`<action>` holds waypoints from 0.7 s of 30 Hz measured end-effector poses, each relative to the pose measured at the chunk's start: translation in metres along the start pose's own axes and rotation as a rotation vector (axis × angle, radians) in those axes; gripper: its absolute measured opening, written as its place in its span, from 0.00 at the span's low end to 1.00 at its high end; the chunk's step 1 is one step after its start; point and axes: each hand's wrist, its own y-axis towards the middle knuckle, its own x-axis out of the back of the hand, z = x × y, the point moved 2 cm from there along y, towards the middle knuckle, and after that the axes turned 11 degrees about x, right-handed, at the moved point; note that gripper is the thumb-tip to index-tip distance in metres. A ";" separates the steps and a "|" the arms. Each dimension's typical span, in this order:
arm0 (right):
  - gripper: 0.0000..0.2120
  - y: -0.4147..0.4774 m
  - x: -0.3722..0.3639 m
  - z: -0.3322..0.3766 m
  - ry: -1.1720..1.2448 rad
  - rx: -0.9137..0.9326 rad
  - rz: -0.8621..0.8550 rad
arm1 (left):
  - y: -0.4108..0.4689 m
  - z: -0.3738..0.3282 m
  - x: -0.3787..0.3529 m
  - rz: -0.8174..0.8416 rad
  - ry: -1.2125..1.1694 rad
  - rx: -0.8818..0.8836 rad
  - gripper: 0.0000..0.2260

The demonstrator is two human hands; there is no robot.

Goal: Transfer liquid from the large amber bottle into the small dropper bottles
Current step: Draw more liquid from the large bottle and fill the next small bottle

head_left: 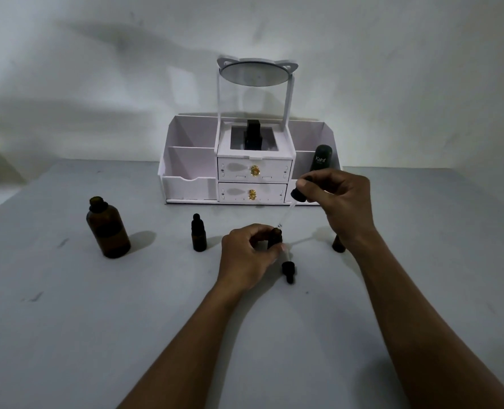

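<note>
Head view: a loose cap [288, 270] lies nearest; left hand [249, 255] pinches an open vial [275, 237], right hand [338, 199] pinches a dropper [292, 203] over it. Amber bottle [107, 228] stands uncapped far left, before the organizer [186, 169].

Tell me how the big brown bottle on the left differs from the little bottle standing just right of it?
The large amber bottle is far taller and wider than the small dropper bottle. The large one stands open, its neck bare, while the small one is closed with a black dropper cap. The large one's glass shows brown; the small one looks nearly black. Both stand upright on the grey table, untouched by either hand.
</note>
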 end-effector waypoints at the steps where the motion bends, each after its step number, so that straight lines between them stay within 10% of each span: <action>1: 0.04 -0.001 -0.001 0.000 -0.010 0.007 0.010 | 0.000 0.000 0.000 -0.001 0.005 0.000 0.16; 21: 0.04 -0.002 -0.006 0.000 -0.098 0.039 0.005 | 0.002 0.001 -0.001 0.007 0.032 0.000 0.17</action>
